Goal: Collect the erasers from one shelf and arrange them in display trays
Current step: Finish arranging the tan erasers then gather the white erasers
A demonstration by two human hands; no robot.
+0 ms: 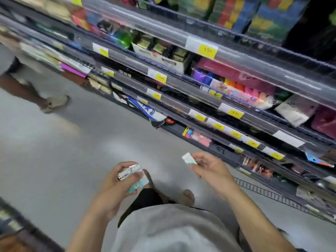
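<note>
A shop aisle with a grey floor and stocked shelves is seen beyond both hands.
A small stack of white-and-teal erasers is gripped in the left hand; to its right, well apart, a single eraser is pinched by the right hand, just below the shelves.

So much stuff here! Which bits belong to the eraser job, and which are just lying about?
Job:
- erasers gripped in the left hand
- eraser pinched in the right hand

Lying about:
- price tags
- pink packs
- passer-by's foot
</note>
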